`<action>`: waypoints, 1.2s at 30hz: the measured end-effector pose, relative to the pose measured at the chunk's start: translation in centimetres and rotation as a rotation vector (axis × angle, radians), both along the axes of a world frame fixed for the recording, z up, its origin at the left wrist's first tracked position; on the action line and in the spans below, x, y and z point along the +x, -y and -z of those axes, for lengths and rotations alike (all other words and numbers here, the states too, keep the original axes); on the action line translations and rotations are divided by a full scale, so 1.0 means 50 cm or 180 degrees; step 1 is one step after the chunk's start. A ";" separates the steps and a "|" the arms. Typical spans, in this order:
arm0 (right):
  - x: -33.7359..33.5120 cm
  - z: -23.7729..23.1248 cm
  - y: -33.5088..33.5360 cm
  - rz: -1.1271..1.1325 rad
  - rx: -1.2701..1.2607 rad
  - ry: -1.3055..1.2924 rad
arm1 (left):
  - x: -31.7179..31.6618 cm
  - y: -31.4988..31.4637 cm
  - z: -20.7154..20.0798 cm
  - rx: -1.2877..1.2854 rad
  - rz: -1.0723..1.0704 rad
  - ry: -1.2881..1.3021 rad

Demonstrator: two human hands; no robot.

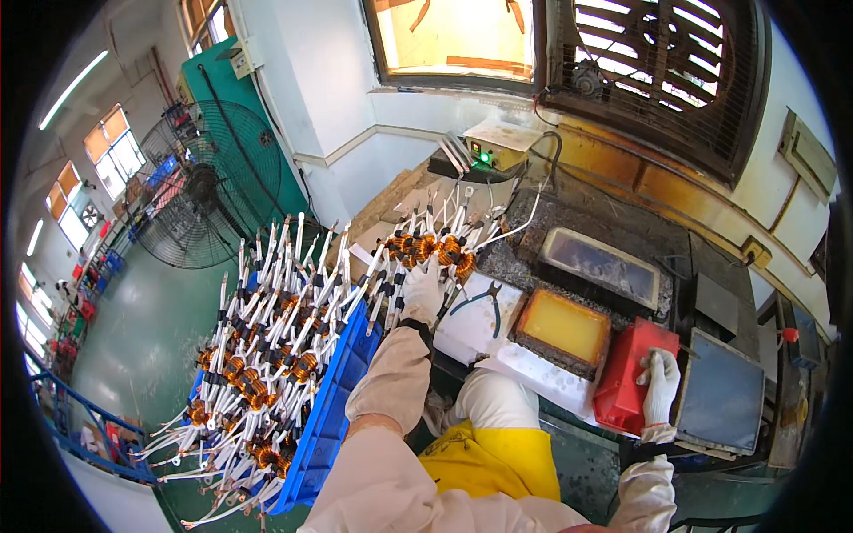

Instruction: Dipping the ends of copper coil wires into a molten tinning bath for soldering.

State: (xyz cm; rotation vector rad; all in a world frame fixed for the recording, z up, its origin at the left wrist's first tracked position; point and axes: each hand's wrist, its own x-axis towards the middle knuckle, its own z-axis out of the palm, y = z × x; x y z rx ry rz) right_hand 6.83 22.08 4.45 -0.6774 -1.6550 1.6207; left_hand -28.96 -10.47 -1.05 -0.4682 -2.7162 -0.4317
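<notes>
My left hand (423, 291), in a white glove, reaches into a small pile of copper-wound ring coils (410, 250) with white leads on the bench. Its fingers are closed at the near side of one coil, partly hidden among the wires. On the right, my gloved right hand (659, 384) grips the edge of a red plastic box (633, 373), which is tilted beside a framed tray of yellow material (562, 326). Blue-handled pliers (480, 307) lie on white sheeting between my hands.
A blue crate (322, 417) heaped with similar coils (253, 386) stands at left. Behind the yellow tray sits a dark rectangular pot (601, 266). A lit control box (499, 147) is at the back; a grey panel (721, 391) lies right, and a large fan (204, 182) stands far left.
</notes>
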 end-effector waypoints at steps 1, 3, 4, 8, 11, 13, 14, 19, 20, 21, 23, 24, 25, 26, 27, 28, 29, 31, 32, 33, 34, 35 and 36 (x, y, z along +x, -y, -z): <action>-0.001 -0.005 0.003 0.0010 -0.0011 0.0030 | 0.004 0.005 -0.005 -0.0116 -0.0005 -0.0111; -0.002 -0.009 0.005 0.0033 -0.0037 0.0053 | 0.025 0.008 -0.038 -0.0152 -0.0044 -0.0096; -0.002 -0.010 0.006 0.0044 -0.0038 0.0038 | 0.035 0.011 -0.051 0.0019 0.0031 -0.0109; -0.001 -0.011 0.008 0.0054 0.0030 -0.0006 | 0.076 0.051 -0.081 0.0305 0.0310 -0.0167; 0.000 -0.009 0.005 0.0003 0.0000 -0.0065 | 0.128 0.108 -0.120 0.0466 0.0753 -0.0419; 0.000 -0.011 0.006 0.0024 -0.0008 -0.0100 | 0.164 0.150 -0.137 0.0509 0.0737 -0.0631; 0.001 -0.011 0.006 0.0033 -0.0020 -0.0106 | 0.180 0.174 -0.140 0.0593 0.0724 -0.0740; 0.004 0.006 -0.010 0.0058 0.0127 -0.0084 | 0.292 0.323 -0.200 0.0131 0.0169 -0.0746; 0.007 0.006 -0.013 0.0051 0.0150 -0.0074 | 0.310 0.349 -0.196 0.0081 -0.0037 -0.0758; 0.005 0.007 -0.013 0.0014 0.0153 -0.0077 | 0.333 0.377 -0.192 0.0005 -0.0270 -0.0782; 0.011 0.024 -0.040 0.0069 0.0089 0.0042 | 0.369 0.414 -0.178 -0.0109 -0.0577 -0.0769; 0.012 0.036 -0.057 0.0016 0.0043 0.0053 | 0.382 0.437 -0.156 -0.0181 -0.0666 -0.0806; 0.023 0.024 -0.062 0.0030 0.0051 0.0073 | 0.387 0.448 -0.125 -0.0134 -0.0907 -0.0343; 0.011 0.042 -0.062 -0.0026 0.0171 0.0157 | 0.414 0.458 -0.107 -0.0465 -0.1042 -0.0519; 0.010 0.033 -0.057 -0.0004 0.0361 0.0255 | 0.428 0.453 -0.091 -0.0732 -0.1098 -0.0659; 0.011 0.025 -0.050 0.0002 0.0531 0.0326 | 0.439 0.449 -0.081 -0.0904 -0.1092 -0.0476; 0.020 0.042 -0.072 0.0009 0.0807 0.0457 | 0.446 0.436 -0.079 -0.1064 -0.1060 -0.0301; 0.036 0.056 -0.086 -0.0034 0.1959 0.0581 | 0.447 0.419 -0.062 -0.0839 -0.1033 -0.0516; 0.052 0.061 -0.097 -0.0049 0.1964 0.0578 | 0.446 0.397 -0.067 -0.0845 -0.1163 -0.0583; 0.039 0.061 -0.090 -0.0043 0.2349 0.0704 | 0.449 0.399 -0.058 -0.0834 -0.1377 -0.0593; 0.025 0.060 -0.086 -0.0031 0.2738 0.0814 | 0.448 0.408 -0.039 -0.0849 -0.1544 -0.0597; 0.031 0.052 -0.083 -0.0073 0.2742 0.0789 | 0.449 0.399 -0.036 -0.0848 -0.1664 -0.0565; 0.043 0.037 -0.074 -0.0066 0.2932 0.1049 | 0.448 0.393 -0.031 -0.0821 -0.1695 -0.0598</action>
